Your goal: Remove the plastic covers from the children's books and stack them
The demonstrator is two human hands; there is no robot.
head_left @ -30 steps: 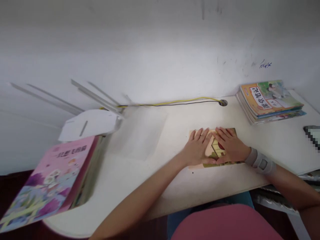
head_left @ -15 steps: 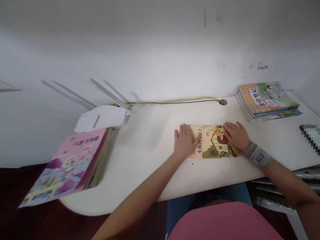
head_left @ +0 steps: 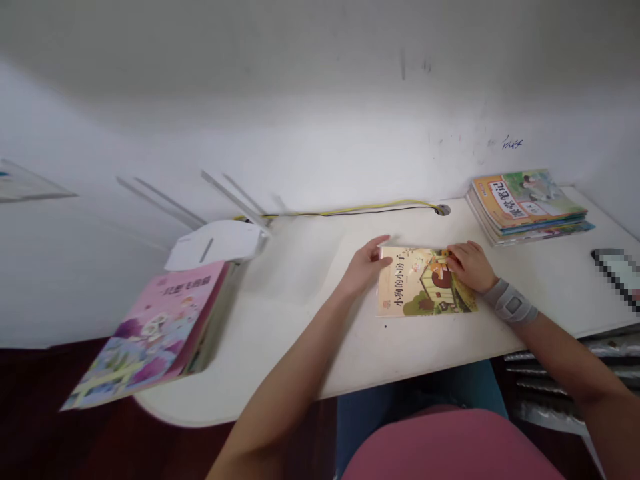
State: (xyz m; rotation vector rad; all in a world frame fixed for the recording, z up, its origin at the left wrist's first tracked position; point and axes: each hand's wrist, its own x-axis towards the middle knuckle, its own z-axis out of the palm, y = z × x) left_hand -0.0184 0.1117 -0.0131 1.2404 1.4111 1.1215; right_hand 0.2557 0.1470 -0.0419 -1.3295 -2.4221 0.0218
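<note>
A thin picture book (head_left: 423,287) with a yellow cover, showing a small house and animals, lies on the white desk (head_left: 350,360) in front of me. My left hand (head_left: 371,263) is closed on its upper left edge, thumb over the cover and fingers beyond the edge. At the upper right corner, the curled fingers of my right hand (head_left: 470,267) grip the book, partly covering the artwork. A grey band (head_left: 511,303) circles my right wrist.
Left stands a pile of books topped by a pink one (head_left: 155,327), beside a white router (head_left: 215,243) with antennas. Another book stack (head_left: 530,203) sits back right. Cables (head_left: 350,210) run along the wall to a desk hole (head_left: 443,210). A pixelated device (head_left: 620,273) lies far right.
My left hand has gone from lying flat on the book's left side to gripping its edge. My right-hand fingers have curled at the corner. The view has shifted slightly.
</note>
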